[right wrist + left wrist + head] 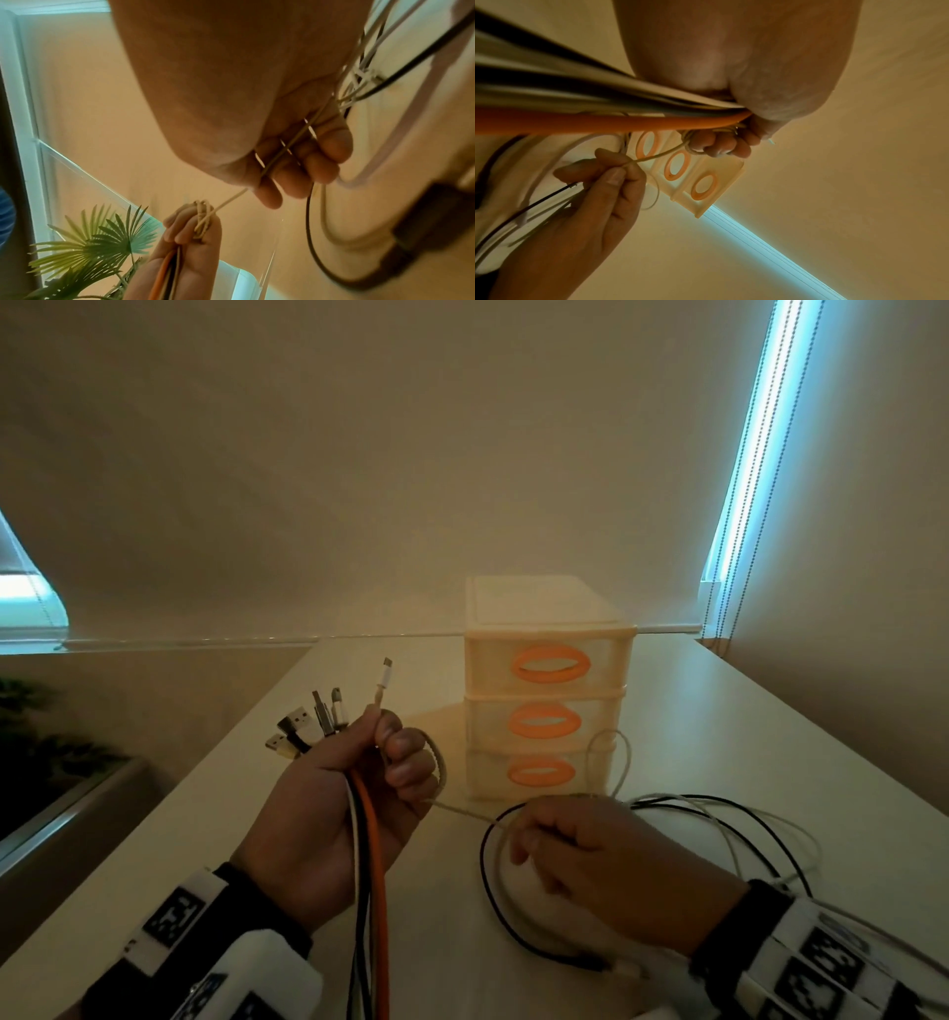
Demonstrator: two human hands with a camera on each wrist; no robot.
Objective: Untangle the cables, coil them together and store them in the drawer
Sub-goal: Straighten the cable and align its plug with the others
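The cables point(367, 834) are clenched near their plugs in the left hand point(334, 809); from that fist 1 thin beige cable point(464, 811) is pinched by the right hand point(606, 855). Light and limp, they are best held near the plugs.

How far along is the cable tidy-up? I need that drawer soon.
Done: plug ends gathered in the left hand. In hand: the right hand feeds a thin beige cable toward it. Left: loose cables on the table uncoiled, drawer unit shut.
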